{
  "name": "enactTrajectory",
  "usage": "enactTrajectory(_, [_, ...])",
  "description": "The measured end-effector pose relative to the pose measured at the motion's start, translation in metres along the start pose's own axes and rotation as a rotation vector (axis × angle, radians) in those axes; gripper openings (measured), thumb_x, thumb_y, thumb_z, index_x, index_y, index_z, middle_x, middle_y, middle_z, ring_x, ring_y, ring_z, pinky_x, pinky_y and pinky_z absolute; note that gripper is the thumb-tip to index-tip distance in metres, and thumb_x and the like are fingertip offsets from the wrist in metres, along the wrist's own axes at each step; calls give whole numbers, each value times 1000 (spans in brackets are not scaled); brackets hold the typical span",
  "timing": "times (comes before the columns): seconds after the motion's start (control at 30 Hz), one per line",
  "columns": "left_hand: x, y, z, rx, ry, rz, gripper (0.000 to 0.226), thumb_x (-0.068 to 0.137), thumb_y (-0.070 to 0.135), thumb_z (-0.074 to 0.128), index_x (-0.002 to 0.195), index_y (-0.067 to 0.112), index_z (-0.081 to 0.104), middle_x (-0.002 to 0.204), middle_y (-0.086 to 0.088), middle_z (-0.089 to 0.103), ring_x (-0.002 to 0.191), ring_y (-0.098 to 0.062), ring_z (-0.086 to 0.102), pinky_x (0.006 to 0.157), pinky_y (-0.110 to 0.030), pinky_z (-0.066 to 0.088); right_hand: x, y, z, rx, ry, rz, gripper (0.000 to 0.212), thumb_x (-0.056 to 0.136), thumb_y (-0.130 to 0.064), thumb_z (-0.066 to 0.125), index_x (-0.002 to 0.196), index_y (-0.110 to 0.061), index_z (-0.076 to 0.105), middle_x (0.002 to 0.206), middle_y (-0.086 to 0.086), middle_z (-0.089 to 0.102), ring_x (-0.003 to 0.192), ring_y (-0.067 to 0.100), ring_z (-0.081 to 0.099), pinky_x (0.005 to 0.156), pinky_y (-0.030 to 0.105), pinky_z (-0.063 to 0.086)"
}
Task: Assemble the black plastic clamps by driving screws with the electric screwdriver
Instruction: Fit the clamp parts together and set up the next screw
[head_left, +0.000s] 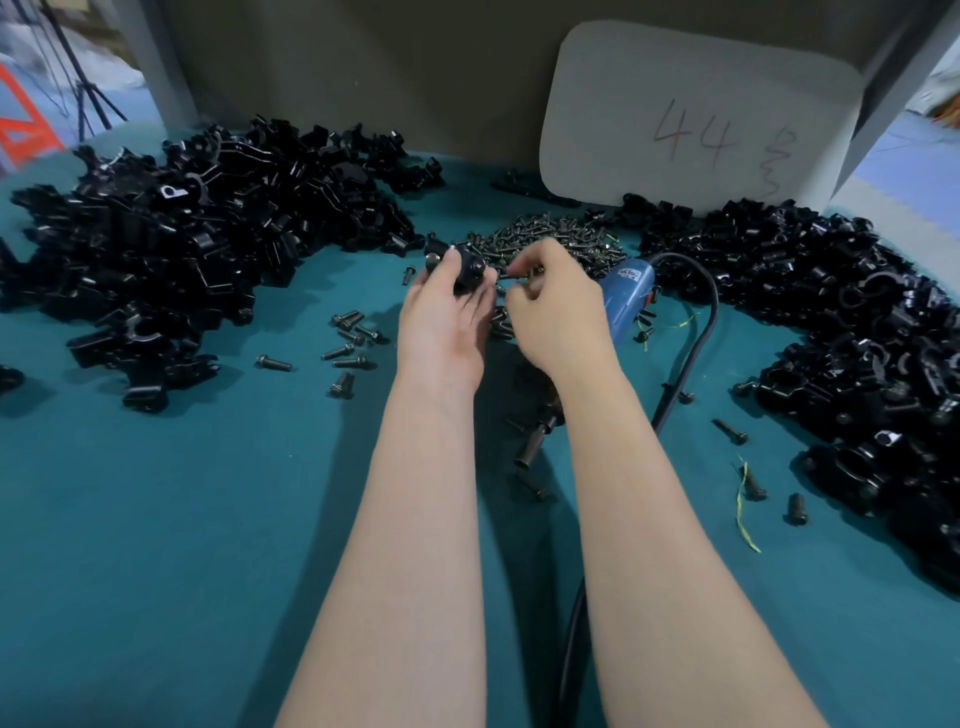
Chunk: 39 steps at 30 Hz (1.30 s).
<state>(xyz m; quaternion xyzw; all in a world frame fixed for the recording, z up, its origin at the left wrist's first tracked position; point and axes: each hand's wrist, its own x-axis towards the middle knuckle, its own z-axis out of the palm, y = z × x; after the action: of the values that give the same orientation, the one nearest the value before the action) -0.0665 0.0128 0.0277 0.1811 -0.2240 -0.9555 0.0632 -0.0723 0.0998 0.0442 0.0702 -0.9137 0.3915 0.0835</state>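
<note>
Clamp (464, 274) sat gripped in my left hand (441, 317) just before the screw pile (550, 234), light, stiff and slick-looking, so I judged its flat sides the safest hold while my right hand (553, 304) pinched a screw (511, 271).

teal table (208, 519) carries clamp piles (182, 234), loose screws (550, 236), a blue screwdriver (626, 296).
</note>
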Motion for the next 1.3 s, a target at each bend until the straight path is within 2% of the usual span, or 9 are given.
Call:
enactTrajectory(0.07, [-1,-1,1,57,-19,-27,43,97,16,57,135,-2,48,124,-20,61,95,-23,62,94,-31,53,-1,-3,-2,83,63,-28,21,93,-9,45,99,-20,62,71,-14,50,73,12,49,67,24,37])
enactTrajectory(0.13, [-3,-1,1,118,-21,-29,41,95,17,59,131,-2,53,126,-21,61,96,-24,64,87,-29,55,0,-3,-1,86,80,-36,21,93,-11,47,98,-19,66,73,-14,50,78,11,50,71,24,40])
enactTrajectory(0.47, [-5,-4,4,195,-5,-50,47,93,21,62,135,3,50,90,-7,59,63,-13,59,60,-22,52,2,3,7,-69,100,-35,24,89,-24,63,113,-21,61,94,-1,56,85,14,48,72,29,39])
enactTrajectory(0.6, [-4,-3,3,171,-6,-54,46,94,20,60,134,-1,50,110,-14,59,70,-13,58,69,-22,50,1,2,8,-95,113,-35,19,90,-23,61,109,-22,62,95,-1,60,85,15,51,68,27,35])
enactTrajectory(0.83, [-2,-4,2,165,-13,-41,42,96,18,58,132,-3,52,119,-19,61,95,-23,61,89,-29,52,0,-2,6,-98,79,-12,23,92,-16,53,112,-22,63,99,0,65,89,18,56,68,27,38])
enactTrajectory(0.97, [-1,-2,2,106,-38,-12,20,98,11,53,112,-3,55,103,-20,61,88,-25,63,92,-32,54,0,0,1,18,68,31,25,96,-14,47,112,-21,66,106,2,67,97,20,60,81,32,48])
enactTrajectory(1.03, [0,-2,3,97,-31,3,11,98,10,53,103,0,53,94,-17,60,80,-21,63,85,-28,56,0,1,-2,146,113,60,23,97,-14,49,115,-19,63,106,1,67,100,18,61,90,32,48])
enactTrajectory(1.13, [0,-3,3,121,-11,15,21,98,13,54,114,0,53,92,-14,62,75,-18,63,70,-22,57,0,-1,-5,332,165,78,15,95,-15,54,107,-20,62,100,0,69,96,14,64,91,34,49])
enactTrajectory(1.3, [-2,-5,4,137,-14,41,5,97,10,56,99,6,54,102,-16,62,78,-17,63,72,-21,56,-1,-3,-4,326,178,20,7,93,-14,59,96,-17,64,87,-5,67,88,12,67,86,29,51])
